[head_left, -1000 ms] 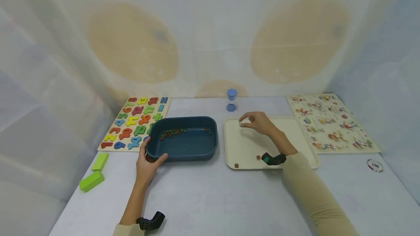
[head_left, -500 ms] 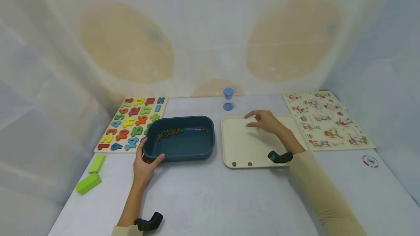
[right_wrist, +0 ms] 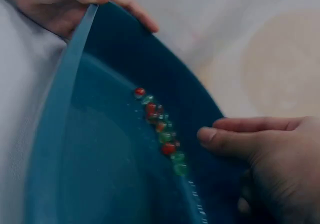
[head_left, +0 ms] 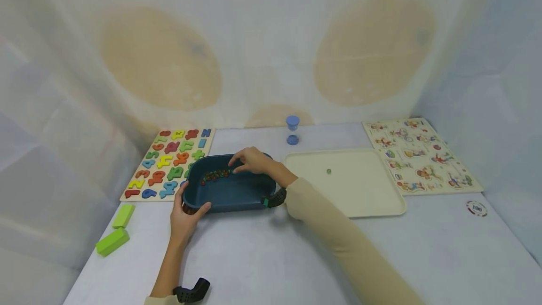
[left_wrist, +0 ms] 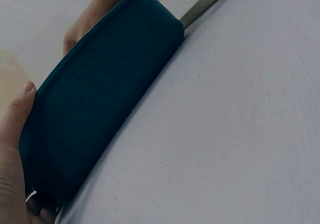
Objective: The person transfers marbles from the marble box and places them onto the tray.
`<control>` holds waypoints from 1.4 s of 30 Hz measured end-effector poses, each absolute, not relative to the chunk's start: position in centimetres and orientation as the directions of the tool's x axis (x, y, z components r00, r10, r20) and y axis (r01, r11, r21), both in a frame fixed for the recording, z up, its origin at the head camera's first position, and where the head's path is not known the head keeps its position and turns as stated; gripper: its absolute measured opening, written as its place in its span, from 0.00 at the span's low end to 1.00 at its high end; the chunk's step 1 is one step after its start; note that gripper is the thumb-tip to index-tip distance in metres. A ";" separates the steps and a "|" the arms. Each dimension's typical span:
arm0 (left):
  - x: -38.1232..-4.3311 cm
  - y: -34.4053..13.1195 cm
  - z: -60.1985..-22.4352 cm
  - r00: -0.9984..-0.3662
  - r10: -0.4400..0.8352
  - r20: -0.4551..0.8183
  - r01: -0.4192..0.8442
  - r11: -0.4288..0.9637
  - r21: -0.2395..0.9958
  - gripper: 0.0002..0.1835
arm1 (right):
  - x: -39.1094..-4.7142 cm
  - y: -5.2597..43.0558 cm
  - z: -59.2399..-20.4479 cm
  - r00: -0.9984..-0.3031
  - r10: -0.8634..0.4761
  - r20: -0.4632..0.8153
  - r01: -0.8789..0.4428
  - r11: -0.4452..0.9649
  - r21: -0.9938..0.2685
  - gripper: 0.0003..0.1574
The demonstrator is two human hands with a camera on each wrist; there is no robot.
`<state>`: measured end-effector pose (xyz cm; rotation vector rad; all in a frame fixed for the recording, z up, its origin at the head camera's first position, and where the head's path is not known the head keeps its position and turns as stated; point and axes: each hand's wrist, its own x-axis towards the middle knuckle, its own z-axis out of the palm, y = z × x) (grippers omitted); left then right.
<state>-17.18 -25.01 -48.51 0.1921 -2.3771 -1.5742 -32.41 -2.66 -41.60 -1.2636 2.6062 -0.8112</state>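
Observation:
A dark blue rectangular basin (head_left: 237, 194) stands left of centre. Small red and green glass marbles (right_wrist: 167, 134) lie in a band along one inner wall. My left hand (head_left: 183, 222) grips the basin's left end, thumb over the near side, fingers partly hidden behind it. Inside the basin hovers my right hand (head_left: 251, 160), thumb and forefinger apart beside the marbles; no marble shows between them. On the cream tray (head_left: 360, 201) to the right lies one greenish marble (head_left: 329, 171). My right sleeve covers the tray's near left corner.
A number puzzle board (head_left: 169, 164) lies behind the basin's left end, with two green blocks (head_left: 112, 241) in front. A blue hourglass (head_left: 292, 131) stands at the back. Right of the tray are a picture puzzle board (head_left: 423, 159) and a poker chip (head_left: 476, 208).
My right hand has gone left from above the tray into the basin. A greenish marble now shows on the tray; two reddish-brown ones seen there earlier are out of sight. The left hand keeps its grip.

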 end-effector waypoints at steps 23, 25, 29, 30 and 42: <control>-17.3 -24.6 -48.7 -0.950 -0.263 0.168 0.056 0.386 0.921 0.44 | -32.8 -4.6 -44.1 -0.731 -0.682 -0.017 -0.628 0.683 -0.373 0.13; -17.2 -24.8 -48.6 -0.950 -0.265 0.167 0.054 0.385 0.921 0.44 | -32.4 -4.0 -43.4 -0.705 -0.707 0.054 -0.665 0.633 -0.396 0.13; -16.9 -24.9 -48.7 -0.953 -0.265 0.149 0.037 0.385 0.922 0.44 | -30.9 -0.9 -41.7 -0.678 -0.687 0.263 -0.706 0.508 -0.492 0.13; -16.8 -24.9 -48.7 -0.954 -0.263 0.143 0.032 0.387 0.922 0.44 | -30.4 0.4 -41.2 -0.680 -0.663 0.313 -0.709 0.484 -0.513 0.13; -17.1 -25.0 -48.7 -0.953 -0.264 0.148 0.038 0.381 0.924 0.44 | -26.2 22.0 -45.0 -0.921 -0.286 0.266 -0.387 0.758 -0.525 0.11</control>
